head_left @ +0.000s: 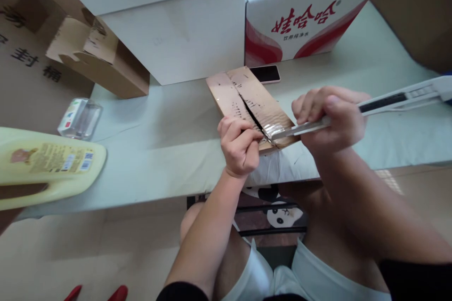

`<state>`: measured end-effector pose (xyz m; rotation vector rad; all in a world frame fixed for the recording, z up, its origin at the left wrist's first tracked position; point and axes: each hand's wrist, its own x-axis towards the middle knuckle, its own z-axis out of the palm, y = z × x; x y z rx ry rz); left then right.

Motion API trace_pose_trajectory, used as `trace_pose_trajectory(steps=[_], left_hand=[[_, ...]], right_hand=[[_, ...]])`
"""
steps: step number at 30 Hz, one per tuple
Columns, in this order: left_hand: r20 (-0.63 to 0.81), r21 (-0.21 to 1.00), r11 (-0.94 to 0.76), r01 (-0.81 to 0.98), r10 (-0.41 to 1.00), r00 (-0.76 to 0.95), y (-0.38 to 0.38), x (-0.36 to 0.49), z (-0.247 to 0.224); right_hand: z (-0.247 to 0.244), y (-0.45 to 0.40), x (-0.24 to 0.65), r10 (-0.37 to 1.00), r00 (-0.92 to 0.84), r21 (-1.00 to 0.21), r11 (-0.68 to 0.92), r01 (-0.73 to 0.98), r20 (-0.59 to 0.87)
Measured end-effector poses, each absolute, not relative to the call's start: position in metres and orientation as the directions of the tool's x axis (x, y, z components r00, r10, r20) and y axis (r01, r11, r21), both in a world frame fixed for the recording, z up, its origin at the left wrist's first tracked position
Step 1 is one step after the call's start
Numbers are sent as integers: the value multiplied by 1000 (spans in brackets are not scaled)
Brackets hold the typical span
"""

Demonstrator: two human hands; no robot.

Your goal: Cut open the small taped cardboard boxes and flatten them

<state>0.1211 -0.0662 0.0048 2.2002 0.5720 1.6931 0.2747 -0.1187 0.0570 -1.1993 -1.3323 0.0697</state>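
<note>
Head view, carton (265,107) near table edge (141,197)

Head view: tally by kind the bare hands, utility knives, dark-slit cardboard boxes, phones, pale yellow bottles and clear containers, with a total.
Bare hands: 2, left hand and right hand
Utility knife: 1
Dark-slit cardboard box: 1
Phone: 1
Pale yellow bottle: 1
Clear container: 1
Total: 7
</note>
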Motion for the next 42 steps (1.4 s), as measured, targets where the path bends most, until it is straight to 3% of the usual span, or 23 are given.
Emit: trace_pose_trajectory(steps=[3,10,13,19,24,28,35,42], left_hand=[[825,496,-856,145,517,229,-68,120,6],[839,457,-873,170,487,242,-64,117,12],[821,450,-871,196,490,294,-62,112,15],[718,578,-786,219,617,321,-63,102,13],[819,546,-797,257,572,35,-56,98,7],[791,604,-728,323,596,-135,-50,94,10],[688,724,-621,300,682,-250,-38,86,6],[614,783,-554,282,761,-208,-37,74,6]], right_hand=[[59,-115,274,494,479,-680,618,394,726],[36,-124,274,456,668,-807,377,454,589],[21,-133,274,526,641,-829,326,455,559],[11,-145,272,736,483,-845,229,483,475],[13,-147,269,763,468,-848,194,493,447],[13,-148,266,816,415,-851,168,497,403],[6,-148,269,833,396,-844,147,516,387],[4,-147,269,840,394,-840,126,528,373]])
